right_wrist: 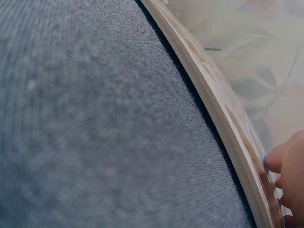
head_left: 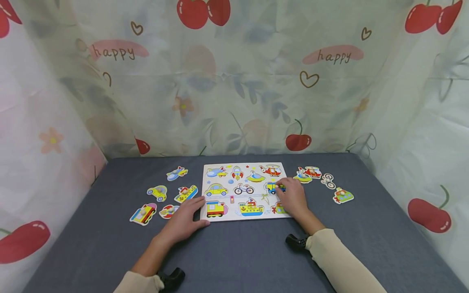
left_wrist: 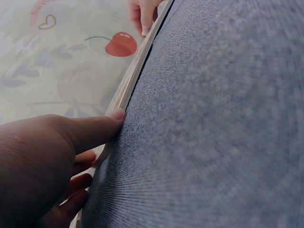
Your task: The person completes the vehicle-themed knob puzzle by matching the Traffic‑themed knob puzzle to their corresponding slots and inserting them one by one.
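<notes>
A white wooden vehicle puzzle board (head_left: 234, 211) lies flat on the grey table. My left hand (head_left: 200, 211) rests at the board's front-left corner, fingers relaxed. Its thumb (left_wrist: 111, 116) touches the board's front edge (left_wrist: 133, 78). My right hand (head_left: 283, 187) is over the board's right side. Its curled fingertips pinch a blue and yellow vehicle piece (head_left: 272, 188) in the middle row. In the right wrist view only fingertips (right_wrist: 287, 164) show beside the board's edge (right_wrist: 213, 95).
Loose pieces lie left of the board: a plane (head_left: 177, 173), a yellow car (head_left: 158, 192), a boat (head_left: 186, 193) and a train (head_left: 143, 213). On the right lie a helicopter (head_left: 312, 171), a bike (head_left: 327, 180) and a green car (head_left: 343, 196). Cherry-print curtains (head_left: 234, 81) wall the table in.
</notes>
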Demonstrator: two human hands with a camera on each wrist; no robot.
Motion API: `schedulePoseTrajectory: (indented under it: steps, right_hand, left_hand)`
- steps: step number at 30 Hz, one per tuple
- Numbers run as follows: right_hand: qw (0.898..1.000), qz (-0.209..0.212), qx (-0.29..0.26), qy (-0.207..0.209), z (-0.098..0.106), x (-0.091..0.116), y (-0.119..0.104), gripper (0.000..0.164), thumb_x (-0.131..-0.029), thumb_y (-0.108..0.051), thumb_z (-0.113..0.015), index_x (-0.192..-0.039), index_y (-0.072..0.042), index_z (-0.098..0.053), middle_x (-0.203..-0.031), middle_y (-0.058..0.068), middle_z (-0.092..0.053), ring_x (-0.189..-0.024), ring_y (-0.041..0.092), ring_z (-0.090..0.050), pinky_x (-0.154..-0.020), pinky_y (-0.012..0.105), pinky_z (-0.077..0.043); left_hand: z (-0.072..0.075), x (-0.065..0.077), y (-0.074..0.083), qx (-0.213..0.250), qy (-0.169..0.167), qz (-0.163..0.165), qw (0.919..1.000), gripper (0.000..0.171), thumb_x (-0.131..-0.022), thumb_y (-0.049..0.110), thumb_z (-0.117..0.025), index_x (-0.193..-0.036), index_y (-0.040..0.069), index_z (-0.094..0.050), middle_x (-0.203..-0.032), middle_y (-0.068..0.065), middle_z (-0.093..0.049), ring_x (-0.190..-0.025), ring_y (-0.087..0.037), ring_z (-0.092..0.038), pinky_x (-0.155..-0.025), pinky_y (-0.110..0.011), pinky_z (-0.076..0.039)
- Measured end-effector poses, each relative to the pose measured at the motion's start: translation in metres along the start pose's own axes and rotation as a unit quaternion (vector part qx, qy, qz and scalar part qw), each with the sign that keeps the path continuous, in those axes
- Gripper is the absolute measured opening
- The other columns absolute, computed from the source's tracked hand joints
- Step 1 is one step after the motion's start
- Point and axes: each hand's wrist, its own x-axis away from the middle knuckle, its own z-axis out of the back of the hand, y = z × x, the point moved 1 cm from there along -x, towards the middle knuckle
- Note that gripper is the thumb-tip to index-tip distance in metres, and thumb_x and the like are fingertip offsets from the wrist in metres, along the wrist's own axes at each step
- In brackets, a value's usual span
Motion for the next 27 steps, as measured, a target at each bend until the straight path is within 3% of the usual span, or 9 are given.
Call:
schedulePoseTrajectory:
  steps: [17,27]
  right_hand:
    - [0.997,-0.01,0.022,-0.075,0.015,-0.011,0.003,0.026,-0.092,-0.023,-0.067,-0.111,-0.007,-0.071,-0.112,0.013,-0.066,-0.109,0.033,-0.055,-0.098,0.052,-0.039]
    - [0.998,-0.001,0.024,-0.055,0.027,-0.014,0.008,0.023,-0.093,-0.019,-0.064,-0.11,-0.004,-0.071,-0.112,0.015,-0.066,-0.109,0.033,-0.055,-0.096,0.053,-0.042]
  left_hand:
    - [0.0,0.0,-0.001,0.001,-0.001,0.002,1.0,0.069,-0.082,0.031,-0.078,-0.14,0.004,-0.052,-0.146,-0.009,-0.047,-0.136,-0.031,-0.037,-0.11,-0.047,-0.031]
    - [-0.001,0.0,-0.002,0.0,0.0,0.005,1.0,0.069,-0.082,0.032,-0.079,-0.14,0.004,-0.052,-0.146,-0.008,-0.047,-0.136,-0.03,-0.037,-0.11,-0.047,-0.031]
